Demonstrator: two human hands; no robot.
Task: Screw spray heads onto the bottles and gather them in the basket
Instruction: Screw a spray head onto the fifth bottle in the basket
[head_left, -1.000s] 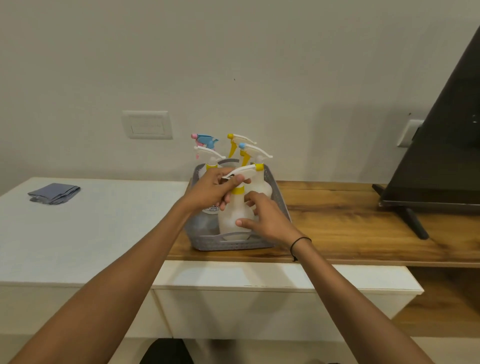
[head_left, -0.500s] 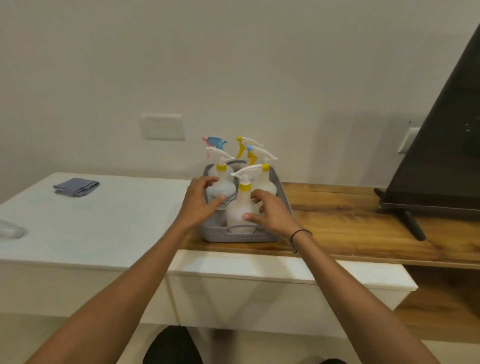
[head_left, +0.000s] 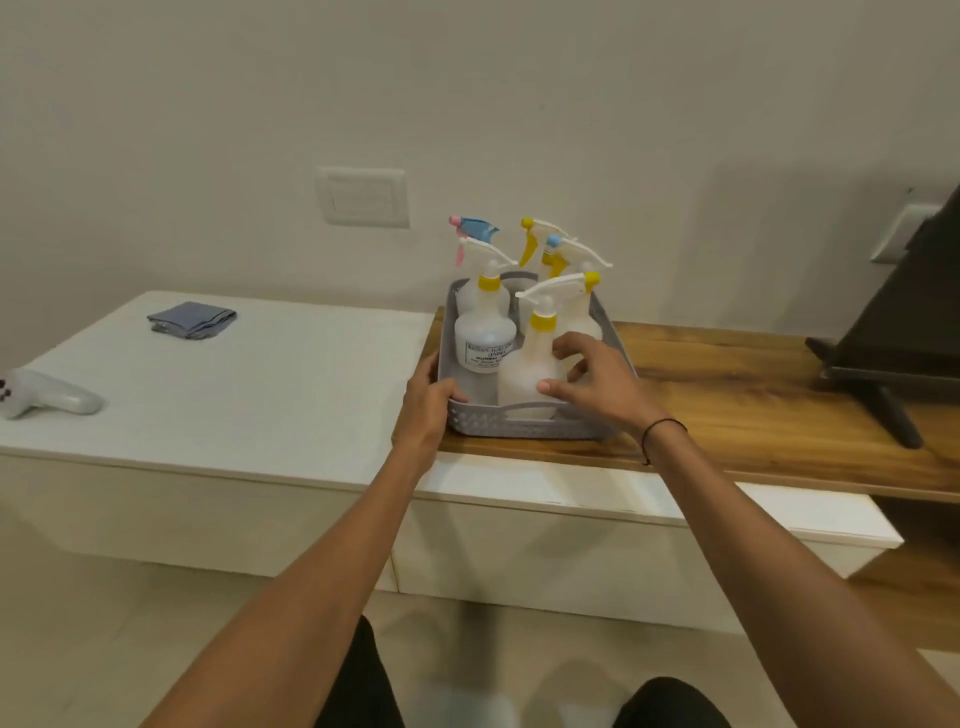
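Taking the basket (head_left: 524, 423) as the landmark: well to its left on the white cabinet top (head_left: 270, 379) lie a white game controller (head_left: 49, 397) and a folded grey cloth (head_left: 191, 319), soft and limp. The left hand (head_left: 426, 405) grips the basket's left front corner, thumb inside the rim. The basket is grey perforated plastic with cut-out handles, probably light and a little flexible; I judge it best lifted by both end handles. Inside stand the spray bottles (head_left: 485, 338), translucent plastic with yellow collars and trigger heads, all capped, so the task looks nearly done. They seem empty, hence light and easy to tip; their smooth round bodies could slip. The right hand (head_left: 597, 384) holds the front bottle (head_left: 530, 369), fingers spread and curled around it. The basket sits on the wooden shelf (head_left: 753, 395); a dark screen stand (head_left: 883, 395) sits well to the right.
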